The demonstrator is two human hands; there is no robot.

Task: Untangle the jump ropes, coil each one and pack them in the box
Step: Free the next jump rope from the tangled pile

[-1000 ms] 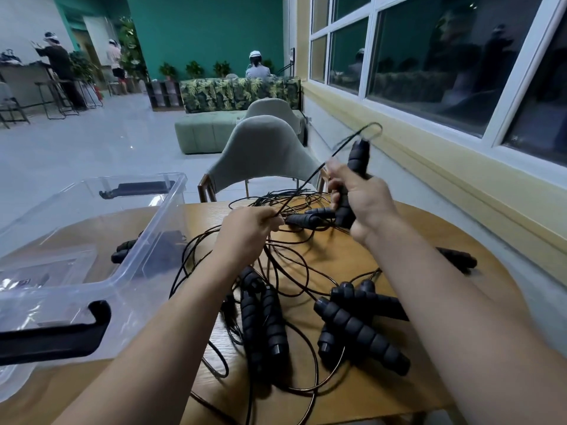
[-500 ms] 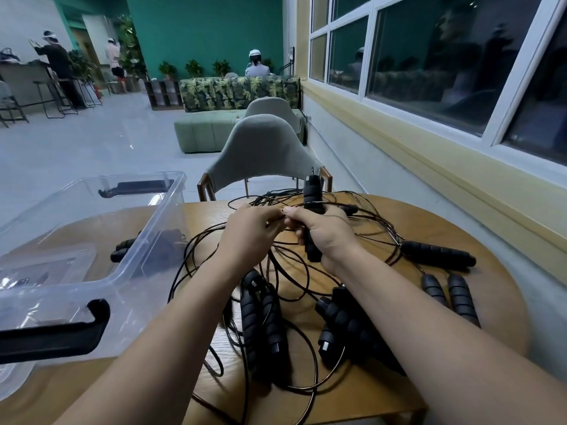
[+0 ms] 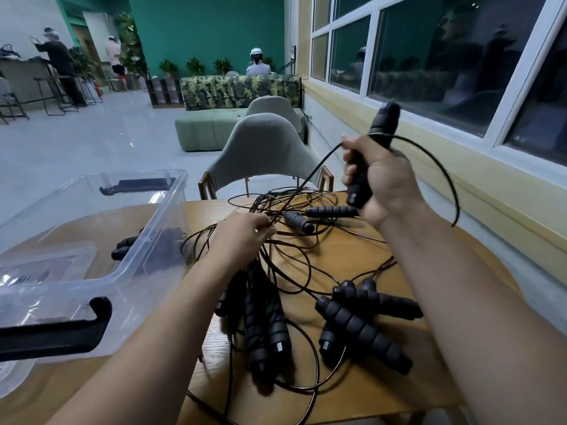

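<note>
The right hand (image 3: 386, 179) hangs above the round wooden table (image 3: 352, 256), its fingers curled tight round a black foam jump-rope handle (image 3: 385, 121) held nearly upright. A thin dark cord (image 3: 306, 182) runs from that hand down to the left hand (image 3: 242, 237), which pinches it just over the tangled heap of black-handled jump ropes (image 3: 362, 329) on the tabletop. The clear plastic box (image 3: 101, 289) stands beside the heap, at the table's left.

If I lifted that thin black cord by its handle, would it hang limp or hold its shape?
Probably springy, not limp: the cord arcs smoothly past the handle in the right hand. It likely snags, running down into the tangle the left hand pinches.
</note>
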